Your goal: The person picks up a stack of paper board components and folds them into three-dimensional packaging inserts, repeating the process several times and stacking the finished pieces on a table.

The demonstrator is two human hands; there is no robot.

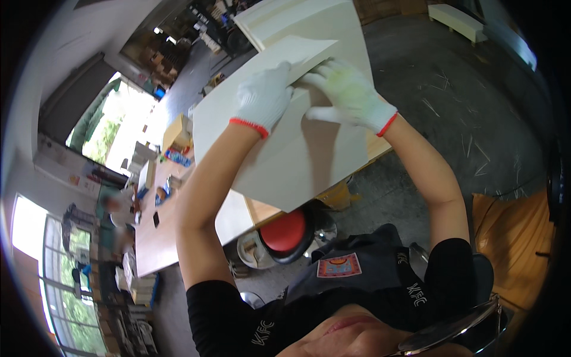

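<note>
Sheet of thin, stiff-looking off-white material (312,52), narrowing to a corner at its right end, stands raised along its near edge btwn our gloved hands, over the far part of a big flat off-white board (270,166). Whether sheet & board are one pc., we can't tell. Our left hand (263,98), in a white knit glove w/ red cuff, is on the sheet's left part: fingers curled over, thumb below, gripping that edge. Our right hand (348,95), in a matching glove w/ a yellowish tint on its back, isn't closed: fingers reach out to the raised edge, thumb spread apart above the board. Its fingertips are partly hidden, so we can't tell how firmly they touch.

Board lies on a pale wood-topped worktable (160,238); to the left it carries a black phone (156,219), a blue plastic bottle (178,157) & a brown cardboard box (176,132). Nr side, below the board: a round red stool seat w/ black rim (282,231), just beside a round white bucket (244,257). Orange-yellow cloth (508,250) hangs near right. Grey concrete floor (404,196) to the right has thin pale scraps, w/ a low off-white bench (455,22) far right. Dark forklift (229,35) far left; blurred co-worker (122,211) left.
</note>
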